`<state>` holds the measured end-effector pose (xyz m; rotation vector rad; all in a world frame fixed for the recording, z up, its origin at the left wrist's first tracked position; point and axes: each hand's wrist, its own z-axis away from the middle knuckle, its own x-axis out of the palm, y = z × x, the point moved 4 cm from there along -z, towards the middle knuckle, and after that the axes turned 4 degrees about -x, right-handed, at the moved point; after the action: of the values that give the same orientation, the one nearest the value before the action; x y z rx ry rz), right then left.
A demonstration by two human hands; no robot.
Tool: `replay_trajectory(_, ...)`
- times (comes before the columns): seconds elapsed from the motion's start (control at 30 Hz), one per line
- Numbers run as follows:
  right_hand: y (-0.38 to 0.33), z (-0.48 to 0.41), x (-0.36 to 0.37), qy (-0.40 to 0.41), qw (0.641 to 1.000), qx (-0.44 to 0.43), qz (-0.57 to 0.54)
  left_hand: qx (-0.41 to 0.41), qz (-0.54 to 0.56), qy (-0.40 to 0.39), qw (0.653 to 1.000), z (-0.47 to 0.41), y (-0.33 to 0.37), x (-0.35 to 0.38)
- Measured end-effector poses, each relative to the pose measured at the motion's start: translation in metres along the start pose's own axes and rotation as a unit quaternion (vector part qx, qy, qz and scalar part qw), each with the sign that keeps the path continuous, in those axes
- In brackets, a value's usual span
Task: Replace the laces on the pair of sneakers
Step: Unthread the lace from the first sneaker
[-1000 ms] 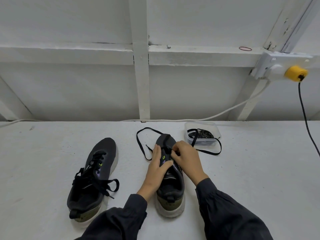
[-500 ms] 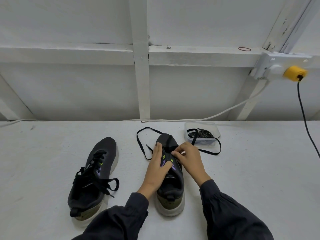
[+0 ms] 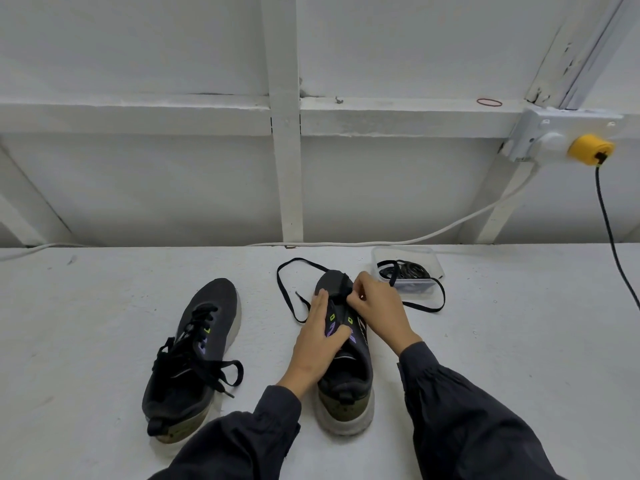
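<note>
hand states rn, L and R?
Left hand: open, fingers straight, pressing on the sneaker.
Right hand: closed, pinching the black lace at the sneaker's front eyelets.

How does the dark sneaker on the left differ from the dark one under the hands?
The left dark sneaker is fully laced; the right dark sneaker has bare upper eyelets, its loose black lace threaded only near the toe. The left sneaker lies untouched; the left hand presses on the right sneaker while the right hand pinches its lace. Both point toes away, with matching olive heels.
</note>
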<state>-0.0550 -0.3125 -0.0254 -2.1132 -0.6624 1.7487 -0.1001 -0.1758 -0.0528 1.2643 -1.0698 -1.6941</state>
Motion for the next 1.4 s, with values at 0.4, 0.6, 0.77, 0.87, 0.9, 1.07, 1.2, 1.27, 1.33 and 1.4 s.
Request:
replay_trajectory(0.4,0.021,0.002,0.001,-0.039,0.985,0.06,-0.155,-0.024,-0.021,0.03,0.999,-0.006,-0.002,0.001)
replay_trajectory(0.6,0.019,0.003,-0.001,0.002,0.982,0.094,-0.163,-0.031,-0.015,0.033,0.999,-0.004,-0.003,0.002)
replay_trajectory(0.77,0.012,0.0,0.001,-0.04,0.992,0.038,-0.109,-0.03,-0.023,0.038,0.999,-0.004,-0.002,0.003)
replay_trajectory(0.87,0.014,-0.003,-0.003,-0.035,0.992,0.035,-0.113,-0.035,-0.031,0.037,0.998,-0.003,0.0,0.002)
replay_trajectory(0.9,0.016,-0.004,-0.004,-0.022,0.988,0.052,-0.141,-0.035,-0.028,0.035,0.998,-0.002,0.001,0.002)
replay_trajectory(1.07,0.024,0.001,0.0,0.008,0.963,0.103,-0.25,-0.036,-0.024,0.033,0.999,-0.001,0.001,0.002)
replay_trajectory(1.2,0.025,0.005,0.0,-0.053,0.966,0.092,-0.237,-0.029,-0.057,0.04,0.997,-0.004,0.001,0.001)
replay_trajectory(1.27,0.023,0.006,0.0,-0.041,0.973,0.083,-0.209,-0.022,-0.063,0.04,0.997,-0.004,0.002,0.001)
replay_trajectory(1.33,0.022,0.002,-0.001,-0.039,0.982,0.077,-0.165,-0.026,-0.079,0.039,0.996,-0.005,0.003,0.002)
replay_trajectory(1.4,0.022,-0.003,-0.004,-0.043,0.983,0.095,-0.152,-0.034,-0.101,0.043,0.993,-0.005,0.004,0.002)
